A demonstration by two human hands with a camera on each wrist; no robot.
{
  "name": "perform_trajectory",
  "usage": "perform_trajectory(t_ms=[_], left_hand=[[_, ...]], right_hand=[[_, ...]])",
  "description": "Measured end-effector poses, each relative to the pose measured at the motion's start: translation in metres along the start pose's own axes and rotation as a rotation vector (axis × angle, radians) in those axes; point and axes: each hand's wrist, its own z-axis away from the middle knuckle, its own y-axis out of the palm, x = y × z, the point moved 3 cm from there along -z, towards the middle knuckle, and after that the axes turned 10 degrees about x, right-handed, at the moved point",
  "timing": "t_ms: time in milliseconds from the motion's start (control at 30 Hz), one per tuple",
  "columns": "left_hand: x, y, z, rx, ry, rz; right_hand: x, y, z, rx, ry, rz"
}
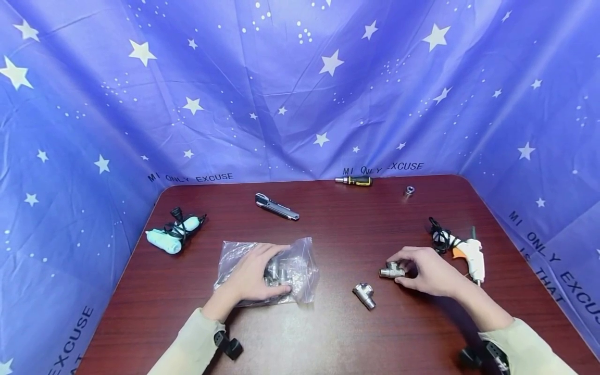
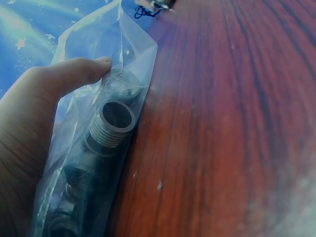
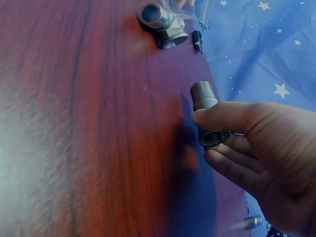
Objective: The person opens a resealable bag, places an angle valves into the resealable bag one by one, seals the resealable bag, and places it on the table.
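Note:
A clear plastic bag (image 1: 300, 265) with metal threaded fittings inside lies left of the table's middle. My left hand (image 1: 255, 273) grips it from above, thumb on the near side. In the left wrist view, a threaded pipe end (image 2: 111, 126) shows through the plastic beside the thumb (image 2: 81, 74). On the right, my right hand (image 1: 428, 271) pinches a silvery tee pipe fitting (image 1: 391, 271) between thumb and fingers. Its threaded end (image 3: 202, 91) points away from the palm in the right wrist view. Between the hands, a second tee fitting (image 1: 364, 296) lies on the table.
A grey utility knife (image 1: 276, 207) lies behind the bag. At the back are a black-and-yellow screwdriver (image 1: 357, 180) and a small metal part (image 1: 410, 191). A light-blue corded tool (image 1: 166, 239) lies left; a white-and-orange glue gun (image 1: 473, 258) is just beyond my right hand.

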Motion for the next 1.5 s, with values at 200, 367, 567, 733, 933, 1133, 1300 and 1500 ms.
perform_trajectory(t_ms=[200, 367, 567, 733, 933, 1133, 1300, 1500], left_hand=[[0.000, 0.000, 0.001, 0.006, -0.007, -0.001], [-0.001, 0.001, 0.001, 0.007, -0.004, 0.006], [-0.001, 0.000, 0.001, 0.007, -0.006, 0.009], [-0.002, 0.000, 0.001, 0.011, -0.010, 0.011], [-0.002, -0.001, 0.000, 0.009, -0.008, 0.009], [-0.002, -0.002, 0.000, 0.006, -0.010, 0.007], [-0.002, -0.001, 0.000, 0.007, -0.013, 0.008], [-0.001, -0.001, 0.000, 0.002, -0.010, 0.013]], right_hand=[[0.005, -0.002, -0.016, -0.064, -0.028, 0.012], [0.013, -0.004, -0.034, -0.103, -0.044, -0.006], [0.027, -0.003, -0.059, -0.086, -0.055, -0.041], [0.042, 0.000, -0.078, -0.068, -0.077, -0.075], [0.057, 0.005, -0.097, -0.057, -0.106, -0.104], [0.070, 0.014, -0.113, -0.041, -0.130, -0.131], [0.079, 0.024, -0.122, -0.002, -0.118, -0.157], [0.088, 0.037, -0.131, 0.023, -0.105, -0.200]])
